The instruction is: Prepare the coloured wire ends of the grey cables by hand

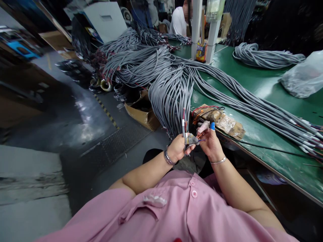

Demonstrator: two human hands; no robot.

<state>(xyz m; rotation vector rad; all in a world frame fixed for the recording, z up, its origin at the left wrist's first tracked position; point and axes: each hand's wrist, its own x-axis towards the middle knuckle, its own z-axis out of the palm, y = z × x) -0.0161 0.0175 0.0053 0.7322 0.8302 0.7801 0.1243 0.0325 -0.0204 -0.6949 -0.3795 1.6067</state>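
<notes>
Head view: the thin coloured wires (199, 134) could slip or snag, since only taped fingertips pinch them. The left hand (178, 148) is closed around the grey cable end (184, 127), upright just off the near edge of the green table (264, 141); the right hand (210, 143) pinches the wires beside it, near the brown packet (227, 123)

**What We Wear at the Green Bench**

We wear a pink button-front shirt (176, 208) with short sleeves and matching pink buttons. Nearer the green bench (264, 90), our left hand (178, 148) has a dark metal watch band (168, 157) at the wrist. Our right hand (210, 143) has a thin silver bangle (218, 161), a blue fingertip cover (212, 126) and pale wrapping on another finger.
</notes>
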